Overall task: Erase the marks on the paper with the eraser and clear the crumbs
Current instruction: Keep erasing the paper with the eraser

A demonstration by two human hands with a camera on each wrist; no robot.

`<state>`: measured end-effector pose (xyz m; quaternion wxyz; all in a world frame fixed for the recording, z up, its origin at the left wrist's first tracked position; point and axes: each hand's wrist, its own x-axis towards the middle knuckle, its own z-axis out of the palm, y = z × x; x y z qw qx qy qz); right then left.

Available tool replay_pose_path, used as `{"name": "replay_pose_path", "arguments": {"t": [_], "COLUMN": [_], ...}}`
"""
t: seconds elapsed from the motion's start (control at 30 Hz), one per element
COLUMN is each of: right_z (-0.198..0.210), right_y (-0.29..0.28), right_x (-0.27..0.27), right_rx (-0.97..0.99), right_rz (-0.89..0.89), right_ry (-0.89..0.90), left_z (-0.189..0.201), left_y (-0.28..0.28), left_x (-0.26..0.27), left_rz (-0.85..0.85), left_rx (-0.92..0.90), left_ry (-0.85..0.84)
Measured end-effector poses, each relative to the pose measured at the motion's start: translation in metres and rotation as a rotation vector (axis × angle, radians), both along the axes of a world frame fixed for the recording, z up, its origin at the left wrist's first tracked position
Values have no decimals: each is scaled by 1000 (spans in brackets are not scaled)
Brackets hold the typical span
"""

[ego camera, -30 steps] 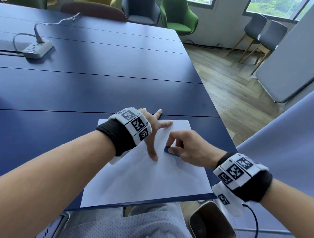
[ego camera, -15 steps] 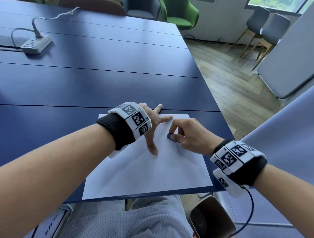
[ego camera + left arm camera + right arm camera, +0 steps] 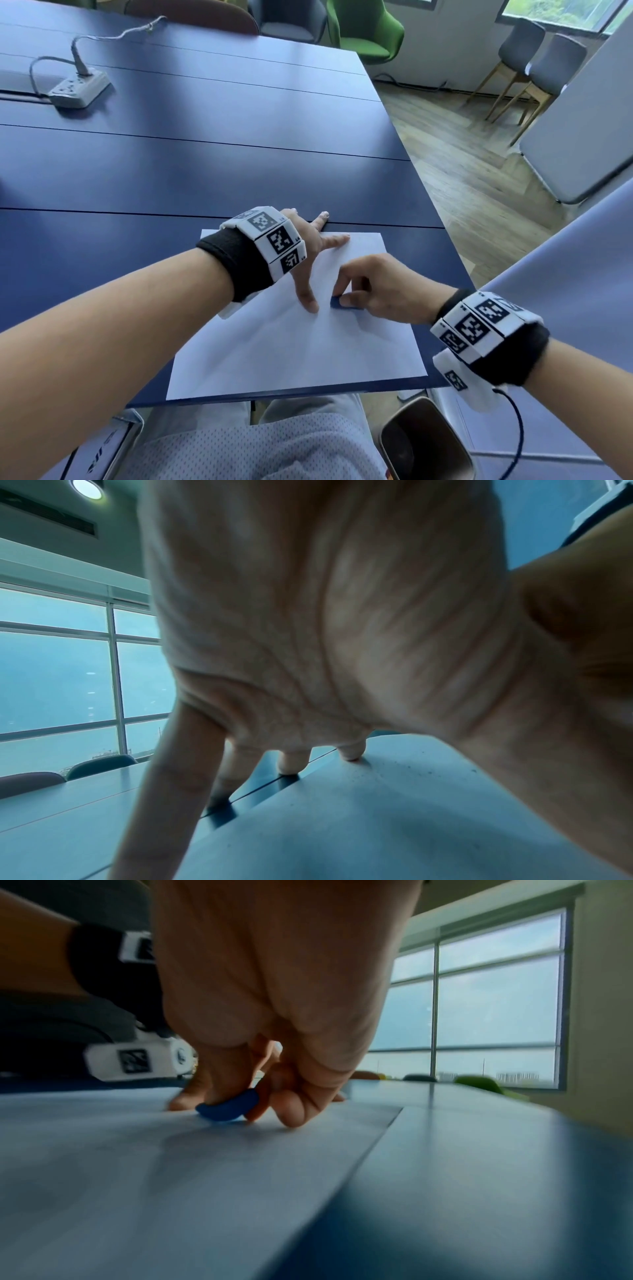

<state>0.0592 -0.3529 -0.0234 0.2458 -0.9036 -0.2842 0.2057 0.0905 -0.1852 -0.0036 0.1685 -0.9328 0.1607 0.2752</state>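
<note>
A white sheet of paper (image 3: 291,349) lies near the front edge of the blue table (image 3: 171,164). My left hand (image 3: 310,255) is spread flat on the sheet's upper part, with straight fingers pressing it down. My right hand (image 3: 370,291) pinches a small blue eraser (image 3: 339,303) between thumb and fingers and holds it against the paper just right of the left thumb. In the right wrist view the eraser (image 3: 227,1106) touches the sheet (image 3: 171,1191) under the fingertips. Dark crumbs (image 3: 411,771) speckle the paper in the left wrist view. I see no marks.
A white power strip (image 3: 80,90) with a cable sits at the table's far left. Chairs, one green (image 3: 366,31), stand beyond the far edge. A dark bin (image 3: 424,442) is on the floor below my right wrist. The table's right edge is close to the sheet.
My right hand has slid the eraser back toward me and a little left across the paper, after a push away half a second ago. The left hand stays pressed on the sheet.
</note>
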Motion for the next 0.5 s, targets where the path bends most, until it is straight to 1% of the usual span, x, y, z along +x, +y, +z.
{"name": "replay_pose_path", "arguments": {"t": [0.1, 0.13, 0.17, 0.23, 0.27, 0.3, 0.4, 0.43, 0.5], "right_z": [-2, -4, -6, -5, -3, -3, -7, -9, -10], "right_y": [-4, -5, -5, -3, -3, -3, -4, -5, -7], "right_x": [8, 3, -5, -20, -20, -16, -7, -11, -25], "right_rx": [34, 52, 62, 29, 7, 1, 69, 89, 96], "right_rz": [-122, -114, -69, 55, 87, 74, -69, -74, 22], "right_ry": [-70, -58, -22, 59, 60, 28, -90, -93, -17], "left_z": [1, 2, 2, 2, 3, 3, 3, 3, 5], "left_y": [0, 1, 1, 0, 0, -1, -3, -3, -3], "left_x": [0, 0, -1, -1, -2, -2, -2, -2, -3], "left_rz": [12, 13, 13, 6, 1, -4, -3, -2, -3], "left_rx": [-8, -7, -5, 2, 6, 12, 21, 24, 28], "left_ry": [12, 15, 19, 18, 11, 7, 6, 8, 12]}}
